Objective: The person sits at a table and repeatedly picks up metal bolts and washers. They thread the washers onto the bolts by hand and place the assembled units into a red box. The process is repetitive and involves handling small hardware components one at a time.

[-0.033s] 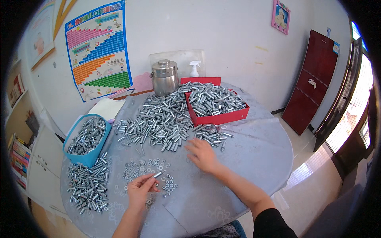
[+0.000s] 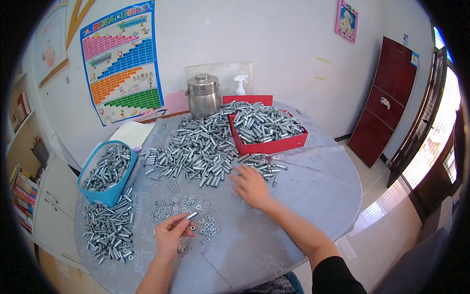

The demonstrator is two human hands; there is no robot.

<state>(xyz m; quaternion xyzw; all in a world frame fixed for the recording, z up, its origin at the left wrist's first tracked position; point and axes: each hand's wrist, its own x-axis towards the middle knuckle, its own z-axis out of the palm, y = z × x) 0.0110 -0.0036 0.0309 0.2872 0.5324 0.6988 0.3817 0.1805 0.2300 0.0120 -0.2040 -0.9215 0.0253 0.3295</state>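
Note:
My left hand [image 2: 170, 233] pinches a silvery metal anchor bolt [image 2: 193, 214] between thumb and fingers, its tip pointing up and to the right. Loose nuts and washers [image 2: 171, 208] lie on the table just beyond that hand, with more nuts [image 2: 209, 228] to its right. My right hand [image 2: 253, 188] is open, fingers spread, at the near edge of a large heap of metal sleeves [image 2: 196, 147]. Nothing shows in its fingers; their tips come close to a smaller cluster of metal pieces [image 2: 269, 168].
A red box [image 2: 274, 145] full of metal pieces stands at the back right. At the left is a blue basket [image 2: 106, 197] of similar parts, with a pile of bolts [image 2: 110, 235] in front. A steel pot [image 2: 203, 98] and a white spray bottle [image 2: 240, 85] stand by the wall.
My right hand has shifted slightly to the right and away from me. My left hand has moved a touch to the left with the anchor bolt still in it.

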